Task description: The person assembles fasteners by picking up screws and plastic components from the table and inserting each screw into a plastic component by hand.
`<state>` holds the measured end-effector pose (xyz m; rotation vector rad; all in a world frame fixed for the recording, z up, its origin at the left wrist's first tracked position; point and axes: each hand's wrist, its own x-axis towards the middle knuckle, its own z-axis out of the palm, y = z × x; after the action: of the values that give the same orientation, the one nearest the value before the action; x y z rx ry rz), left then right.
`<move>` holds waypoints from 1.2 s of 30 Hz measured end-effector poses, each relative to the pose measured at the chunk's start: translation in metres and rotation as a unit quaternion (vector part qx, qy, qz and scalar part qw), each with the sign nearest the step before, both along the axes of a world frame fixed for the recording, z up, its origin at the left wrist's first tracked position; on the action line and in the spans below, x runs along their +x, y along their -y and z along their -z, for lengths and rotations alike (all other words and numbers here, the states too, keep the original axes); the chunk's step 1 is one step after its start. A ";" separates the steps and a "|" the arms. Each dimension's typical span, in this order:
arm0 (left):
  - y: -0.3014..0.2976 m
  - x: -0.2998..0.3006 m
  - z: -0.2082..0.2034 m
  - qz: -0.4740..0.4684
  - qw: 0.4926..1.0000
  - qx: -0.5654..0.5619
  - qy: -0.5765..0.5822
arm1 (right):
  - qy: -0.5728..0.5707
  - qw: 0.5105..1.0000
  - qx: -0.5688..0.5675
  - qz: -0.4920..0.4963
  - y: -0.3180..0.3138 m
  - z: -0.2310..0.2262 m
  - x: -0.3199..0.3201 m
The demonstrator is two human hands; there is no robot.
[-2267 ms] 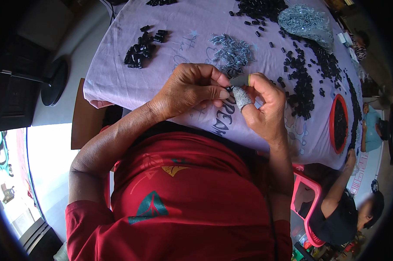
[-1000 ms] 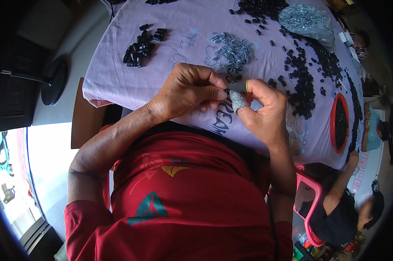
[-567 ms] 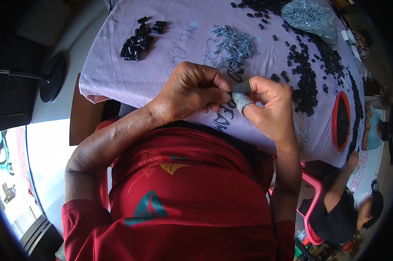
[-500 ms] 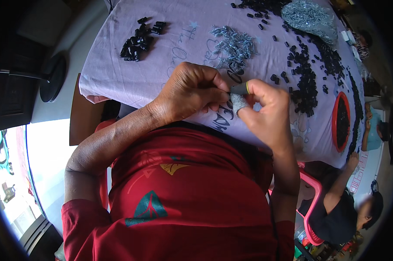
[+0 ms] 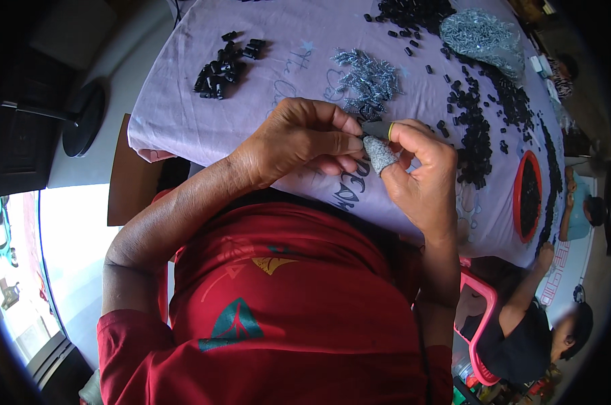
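My left hand (image 5: 305, 142) and my right hand (image 5: 423, 175) meet fingertip to fingertip over the near edge of the table. Between them is a small black part (image 5: 365, 137), mostly covered by the fingers. The left thumb and index finger pinch it from one side. Grey fabric covers (image 5: 381, 155) sleeve the right thumb and index finger, which close on it from the other side. Just beyond the hands lies a heap of small silvery metal springs (image 5: 369, 77). To the left sits a small pile of short black cylindrical pieces (image 5: 217, 71).
A pale pink cloth with printed lettering covers the table (image 5: 251, 111). More black pieces (image 5: 471, 135) spread over its right side, near a red-rimmed basin (image 5: 521, 196). At the far right stands a clear bag of metal parts (image 5: 484, 40). Another person (image 5: 525, 331) sits beside a pink chair (image 5: 481, 324).
Both hands have shifted slightly to the right in the picture and stay pinched together. The right thumb cover shows more fully now. The view has tilted a little.
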<state>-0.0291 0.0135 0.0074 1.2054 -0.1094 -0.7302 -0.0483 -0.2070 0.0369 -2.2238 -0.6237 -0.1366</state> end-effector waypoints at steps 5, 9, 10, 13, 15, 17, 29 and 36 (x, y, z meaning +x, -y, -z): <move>-0.002 0.002 -0.003 -0.009 0.999 -0.022 -0.026 | 0.063 0.998 -0.003 -0.003 -0.004 -0.002 -0.004; -0.003 0.001 0.001 -0.017 0.998 -0.037 -0.039 | 0.121 0.992 -0.039 -0.012 -0.007 -0.003 -0.007; -0.002 0.001 0.001 -0.015 0.998 -0.037 -0.039 | 0.121 0.992 -0.039 -0.011 -0.009 0.000 -0.006; 0.000 -0.002 0.000 -0.020 0.999 -0.020 -0.024 | 0.211 0.977 -0.028 -0.010 -0.010 0.011 -0.001; 0.000 -0.003 -0.002 -0.021 0.999 -0.011 -0.027 | 0.243 0.969 -0.045 0.003 -0.010 0.014 -0.001; 0.002 -0.004 -0.001 -0.027 0.999 -0.011 -0.024 | 0.239 0.970 -0.045 0.002 -0.009 0.012 -0.001; 0.003 -0.005 -0.005 -0.026 1.000 0.005 -0.009 | 0.250 0.967 -0.044 -0.022 -0.011 0.015 0.006; 0.004 -0.007 0.000 -0.009 1.000 -0.010 -0.004 | 0.260 0.962 -0.070 -0.032 -0.005 0.010 0.006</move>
<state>-0.0360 0.0097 0.0072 1.1828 -0.0985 -0.7174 -0.0419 -0.2016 0.0272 -2.3060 -1.0128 -0.6785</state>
